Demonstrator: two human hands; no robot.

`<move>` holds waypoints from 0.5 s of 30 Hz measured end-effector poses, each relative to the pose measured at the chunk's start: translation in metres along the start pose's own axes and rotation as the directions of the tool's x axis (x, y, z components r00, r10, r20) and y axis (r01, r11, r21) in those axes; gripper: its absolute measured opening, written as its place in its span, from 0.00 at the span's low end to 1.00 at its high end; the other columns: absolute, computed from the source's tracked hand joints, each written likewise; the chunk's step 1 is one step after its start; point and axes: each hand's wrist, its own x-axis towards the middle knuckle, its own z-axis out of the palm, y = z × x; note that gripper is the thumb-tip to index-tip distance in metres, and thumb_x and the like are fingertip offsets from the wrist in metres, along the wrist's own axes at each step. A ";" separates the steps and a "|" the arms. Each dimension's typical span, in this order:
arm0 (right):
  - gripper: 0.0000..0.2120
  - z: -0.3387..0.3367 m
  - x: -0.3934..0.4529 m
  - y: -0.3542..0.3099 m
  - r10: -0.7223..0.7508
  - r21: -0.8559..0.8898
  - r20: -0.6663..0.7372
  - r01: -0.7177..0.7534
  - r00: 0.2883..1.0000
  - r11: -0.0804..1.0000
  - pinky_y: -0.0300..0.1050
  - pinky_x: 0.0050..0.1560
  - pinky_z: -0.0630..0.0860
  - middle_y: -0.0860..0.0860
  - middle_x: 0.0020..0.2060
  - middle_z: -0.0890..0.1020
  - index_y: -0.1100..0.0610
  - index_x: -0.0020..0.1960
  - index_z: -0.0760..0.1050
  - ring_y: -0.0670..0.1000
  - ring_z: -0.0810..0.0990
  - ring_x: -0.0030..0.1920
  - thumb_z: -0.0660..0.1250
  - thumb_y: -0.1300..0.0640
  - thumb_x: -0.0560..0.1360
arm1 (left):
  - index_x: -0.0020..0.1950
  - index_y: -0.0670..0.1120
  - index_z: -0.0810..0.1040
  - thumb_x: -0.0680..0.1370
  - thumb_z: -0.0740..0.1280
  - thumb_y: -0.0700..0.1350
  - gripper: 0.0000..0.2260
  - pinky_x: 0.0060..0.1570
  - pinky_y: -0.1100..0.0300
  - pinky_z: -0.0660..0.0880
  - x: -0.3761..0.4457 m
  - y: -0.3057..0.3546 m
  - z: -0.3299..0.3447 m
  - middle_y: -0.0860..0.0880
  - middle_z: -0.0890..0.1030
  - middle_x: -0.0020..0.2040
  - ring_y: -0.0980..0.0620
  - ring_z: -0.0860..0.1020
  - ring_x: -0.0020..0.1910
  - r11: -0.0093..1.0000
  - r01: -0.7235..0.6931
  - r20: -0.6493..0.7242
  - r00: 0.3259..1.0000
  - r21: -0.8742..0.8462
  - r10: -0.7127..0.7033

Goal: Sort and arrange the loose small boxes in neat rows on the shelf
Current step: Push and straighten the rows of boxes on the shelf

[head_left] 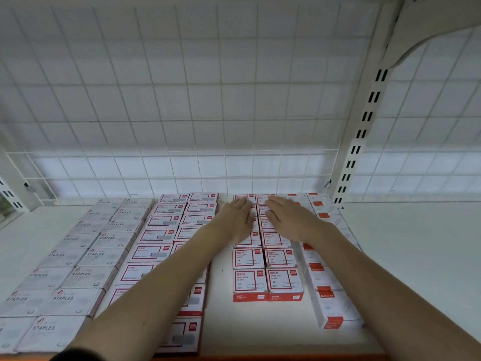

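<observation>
Flat hands square up the clip boxes (268, 259) at the back of the shelf (406, 256).
Left hand (238, 217) and right hand (289, 217) rest on them, each grip spread and pinching nothing; the boxes look light, stiff and slidable, best nudged by their sides.

Free passage is lying along the bare strip of shelf (221, 282) running from 6 o'clock toward 12 o'clock, between the red-framed staple boxes (166, 230) and the paper clip boxes (268, 269). Bare shelf surface is also lying open at 3 o'clock and at 9 o'clock. The grey staples boxes (78, 272) are blocking the 8 o'clock quarter. The orange-labelled boxes (328, 295) are closing the 4 o'clock side. The wire grid back panel (182, 165) is barring 12 o'clock, and the slotted upright (356, 152) is standing at 2 o'clock. Both hands, left (238, 217) and right (289, 218), are lying flat over the far paper clip boxes.
</observation>
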 end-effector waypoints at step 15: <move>0.24 0.009 -0.022 -0.002 -0.061 -0.041 0.025 0.062 0.998 0.997 0.51 0.75 0.48 0.51 0.76 0.52 0.56 0.76 0.52 0.50 0.47 0.76 0.45 0.49 0.82 | 0.76 0.42 0.48 0.82 0.43 0.52 0.25 0.74 0.51 0.44 -0.028 0.017 0.000 0.46 0.48 0.77 0.49 0.45 0.76 0.994 0.017 0.084 0.996 0.108 -0.026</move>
